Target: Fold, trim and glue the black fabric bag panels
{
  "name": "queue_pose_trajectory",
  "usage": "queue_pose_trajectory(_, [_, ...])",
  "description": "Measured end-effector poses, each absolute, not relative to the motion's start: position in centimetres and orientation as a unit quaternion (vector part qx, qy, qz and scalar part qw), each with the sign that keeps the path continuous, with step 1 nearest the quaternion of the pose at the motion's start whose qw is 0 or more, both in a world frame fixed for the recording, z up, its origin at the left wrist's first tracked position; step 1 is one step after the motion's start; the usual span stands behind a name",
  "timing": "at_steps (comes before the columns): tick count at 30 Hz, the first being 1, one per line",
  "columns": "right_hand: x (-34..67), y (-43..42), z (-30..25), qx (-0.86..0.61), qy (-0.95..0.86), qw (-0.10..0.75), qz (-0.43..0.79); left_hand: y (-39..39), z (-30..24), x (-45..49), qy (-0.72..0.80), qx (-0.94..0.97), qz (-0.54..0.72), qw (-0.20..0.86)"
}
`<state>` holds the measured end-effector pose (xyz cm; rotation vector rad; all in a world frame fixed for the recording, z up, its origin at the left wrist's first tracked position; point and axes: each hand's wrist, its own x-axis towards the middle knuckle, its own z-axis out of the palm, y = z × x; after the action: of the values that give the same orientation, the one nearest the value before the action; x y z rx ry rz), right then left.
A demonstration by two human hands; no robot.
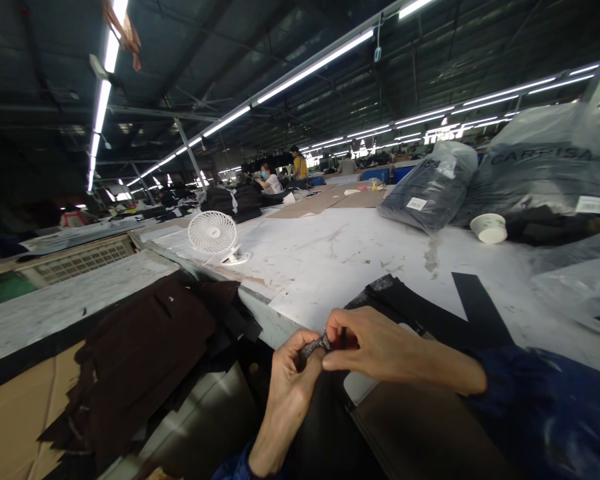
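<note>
Both hands meet at the near edge of a big white cutting table (340,260). My left hand (293,380) pinches a small dark grey fabric piece (316,345) with thumb and fingers closed. My right hand (375,350) pinches the same piece from the right, fingers pressed together. A stack of black cut fabric pieces (405,307) lies on the table just behind my right hand. My right sleeve is dark blue.
Dark brown fabric pieces (140,360) are piled lower left over cardboard. A small white fan (213,235) stands on the table. Plastic-wrapped bundles (430,190) and a white bowl (489,228) sit far right. A black strip (480,307) lies right. Other people work far back.
</note>
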<state>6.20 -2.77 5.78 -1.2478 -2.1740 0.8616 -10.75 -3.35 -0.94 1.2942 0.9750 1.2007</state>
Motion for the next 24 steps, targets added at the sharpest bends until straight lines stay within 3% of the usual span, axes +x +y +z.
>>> queue_pose_trajectory(3, [6.4, -2.2, 5.8, -0.463, -0.774, 0.246, 0.356, -3.7, -0.6, -11.0, 0.406, 0.536, 0.491, 0.554])
queue_pose_trajectory(8, [6.8, -2.0, 6.2, -0.501, -0.796, 0.287, 0.18, -3.9, -0.2, -11.2, 0.399, 0.541, 0.494, 0.552])
queue_pose_trajectory(12, [6.7, -2.8, 6.4, -0.428, -0.846, 0.278, 0.151, -3.8, -0.1, -10.9, 0.407, 0.547, 0.503, 0.532])
queue_pose_trajectory(17, [7.0, -2.4, 6.5, -0.439, -0.85, 0.215, 0.195, -4.0, 0.2, -10.9, 0.4, 0.581, 0.497, 0.506])
queue_pose_trajectory(24, [7.2, -2.2, 7.2, -0.428, -0.837, 0.238, 0.245, -4.0, 0.4, -11.5, 0.351, 0.576, 0.504, 0.54])
